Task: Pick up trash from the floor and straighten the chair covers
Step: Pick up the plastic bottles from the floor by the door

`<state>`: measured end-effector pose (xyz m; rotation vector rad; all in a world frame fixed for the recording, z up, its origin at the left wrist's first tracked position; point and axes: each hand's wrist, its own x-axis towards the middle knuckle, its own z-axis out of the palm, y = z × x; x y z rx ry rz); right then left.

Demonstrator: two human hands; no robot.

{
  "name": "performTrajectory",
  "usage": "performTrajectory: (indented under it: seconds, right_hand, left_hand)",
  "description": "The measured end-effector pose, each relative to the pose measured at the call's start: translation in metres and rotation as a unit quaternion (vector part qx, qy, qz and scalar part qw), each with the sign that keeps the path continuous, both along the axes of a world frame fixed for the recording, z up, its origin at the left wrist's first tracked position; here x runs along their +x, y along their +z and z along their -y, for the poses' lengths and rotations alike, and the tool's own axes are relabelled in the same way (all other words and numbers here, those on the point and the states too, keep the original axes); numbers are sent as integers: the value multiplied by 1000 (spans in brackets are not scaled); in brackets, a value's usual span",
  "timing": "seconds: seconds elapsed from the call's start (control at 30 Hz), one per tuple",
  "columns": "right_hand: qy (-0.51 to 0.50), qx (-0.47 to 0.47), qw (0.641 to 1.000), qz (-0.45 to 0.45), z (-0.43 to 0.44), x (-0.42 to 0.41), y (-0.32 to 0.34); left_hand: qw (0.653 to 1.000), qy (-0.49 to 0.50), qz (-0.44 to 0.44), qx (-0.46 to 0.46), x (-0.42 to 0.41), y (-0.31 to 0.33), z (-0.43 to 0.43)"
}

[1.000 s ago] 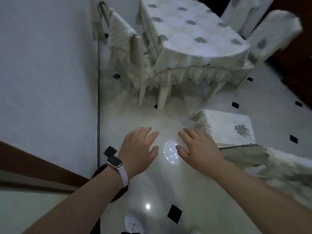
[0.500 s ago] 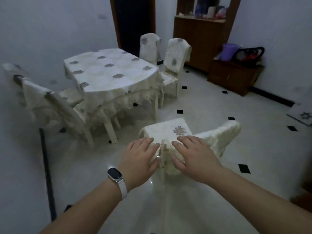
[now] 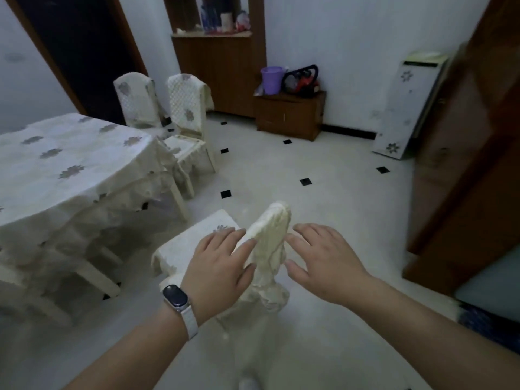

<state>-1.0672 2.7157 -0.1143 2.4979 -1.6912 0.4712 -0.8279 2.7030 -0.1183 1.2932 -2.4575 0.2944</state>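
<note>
Two open hands flank the backrest cover [image 3: 271,237] of the nearest chair, seen edge-on from above and behind. The left hand [image 3: 218,266] lies with spread fingers against the cover's left face; the right hand [image 3: 323,260] hovers just beside its right face, fingers splayed, contact uncertain. Neither grip is closed on the fabric. The cover is bunched and wrinkled toward its lower part, so straightening appears to be only beginning here. The seat cover [image 3: 197,240] below looks fairly flat, with a corner hanging loose. Farther out, two covered chairs [image 3: 185,108] stand by the tabletop's cloth [image 3: 70,164]; the right one's cover sags at a shoulder and probably awaits attention. No trash is discernible on the visible floor [image 3: 323,198], though the frame is dim.
</note>
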Motion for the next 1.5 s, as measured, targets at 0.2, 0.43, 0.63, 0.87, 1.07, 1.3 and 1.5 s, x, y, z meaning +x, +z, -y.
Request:
performTrajectory:
  seconds: [0.2, 0.43, 0.63, 0.87, 1.07, 1.3, 1.5]
  right_hand:
    - [-61, 24, 998, -21, 45, -58, -18]
    - [-134, 50, 988, -54, 156, -110, -5]
    - [-176, 59, 980, -70, 225, -140, 8]
    - [-219, 79, 971, -56, 281, -216, -6]
    - [-208, 99, 973, -21, 350, -296, -41]
    - [-152, 92, 984, 30, 447, -376, -44]
    - [-82, 62, 994, 36, 527, -378, -35]
  left_hand:
    - [997, -71, -27, 12, -64, -16, 88]
    - [990, -110, -68, 54, -127, -24, 223]
    - [983, -162, -61, 68, -175, -29, 321]
    - [974, -193, -74, 94, -260, -42, 386]
    - [979, -150, -39, 132, -330, -62, 433]
    - [989, -89, -13, 115, -390, -38, 498]
    - [993, 7, -11, 121, -372, -31, 544]
